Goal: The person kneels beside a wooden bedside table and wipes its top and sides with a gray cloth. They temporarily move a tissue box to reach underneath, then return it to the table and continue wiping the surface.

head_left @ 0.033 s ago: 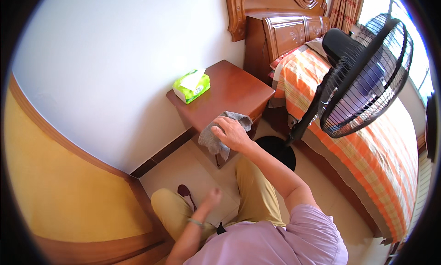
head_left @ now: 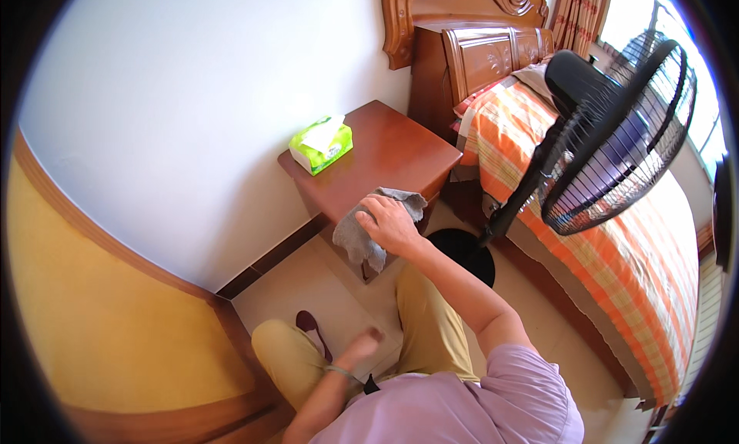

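Note:
My right hand (head_left: 389, 222) presses a grey cloth (head_left: 358, 240) onto the front edge of a reddish-brown wooden nightstand (head_left: 385, 151). The cloth bunches under the palm and hangs down over the nightstand's front. Above my lap, my left hand (head_left: 365, 344) is held in a loose fist, touching neither the cloth nor the furniture; I see nothing in it. A green and white tissue pack (head_left: 321, 145), with one tissue sticking out, sits at the nightstand's left rear corner, beyond the right hand.
Right of the nightstand, a black standing fan (head_left: 616, 136) leans into view above its round base (head_left: 459, 255). Behind it is a bed with an orange striped cover (head_left: 616, 271) and a carved headboard (head_left: 473, 9). A white wall (head_left: 177, 98) borders the left, above a yellow panel (head_left: 115, 290).
My left hand has shifted slightly to the right above my lap. The fan head appears a little farther right. The right hand and the cloth have hardly moved.

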Demonstrator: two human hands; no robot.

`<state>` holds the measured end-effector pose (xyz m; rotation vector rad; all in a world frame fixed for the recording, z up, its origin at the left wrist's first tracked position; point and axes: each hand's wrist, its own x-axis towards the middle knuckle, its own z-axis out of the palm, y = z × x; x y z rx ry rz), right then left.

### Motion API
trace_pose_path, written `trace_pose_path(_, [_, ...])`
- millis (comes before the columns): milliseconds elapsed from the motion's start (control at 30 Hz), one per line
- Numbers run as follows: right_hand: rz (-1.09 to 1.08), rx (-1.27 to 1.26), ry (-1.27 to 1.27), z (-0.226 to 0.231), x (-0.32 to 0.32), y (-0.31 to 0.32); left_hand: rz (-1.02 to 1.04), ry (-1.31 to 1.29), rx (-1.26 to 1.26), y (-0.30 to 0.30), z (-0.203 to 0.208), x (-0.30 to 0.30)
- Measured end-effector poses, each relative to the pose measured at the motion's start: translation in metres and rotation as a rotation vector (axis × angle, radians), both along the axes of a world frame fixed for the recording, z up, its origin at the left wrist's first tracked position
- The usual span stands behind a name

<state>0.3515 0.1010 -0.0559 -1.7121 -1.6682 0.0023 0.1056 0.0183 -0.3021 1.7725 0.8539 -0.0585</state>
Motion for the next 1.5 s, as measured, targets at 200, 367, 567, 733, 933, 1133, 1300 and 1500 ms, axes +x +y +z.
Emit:
trace_pose_path(200, [-0.280, -0.123, -0.284, -0.019, 0.012, 0.024, -1.028, 0.636, -0.236, -0.078, -0.080, 0.026])
trace_pose_path(367, [-0.298, -0.172, -0.305, -0.008, 0.004, 0.018, -1.186, 0.678, -0.243, -0.046, -0.094, 0.014])
trace_pose_path(567, [-0.328, -0.185, -0.246, -0.013, -0.002, 0.019, -1.254, 0.722, -0.208, -0.006, -0.099, -0.002])
trace_pose_path(733, [-0.370, -0.108, -0.238, -0.022, -0.001, 0.025, -1.243, 0.720, -0.125, 0.015, -0.101, -0.009])
trace_pose_path(933, [-0.370, -0.128, -0.263, -0.021, -0.018, 0.027, -0.469, 0.333, -0.164, 0.040, -0.089, 0.006])
trace_pose_path(1133, [-0.383, -0.166, -0.235, -0.031, -0.012, 0.016, 0.586, -0.591, 0.680, 0.123, 0.167, 0.055])
trace_pose_path(1300, [-0.405, -0.203, -0.218, -0.036, -0.004, 0.020, 0.589, -0.689, 0.887, 0.245, 0.263, 0.092])
trace_pose_path(1500, [-0.554, -0.309, -0.181, -0.022, 0.062, 0.041, 0.483, -0.516, 0.914, 0.347, 0.241, 0.129])
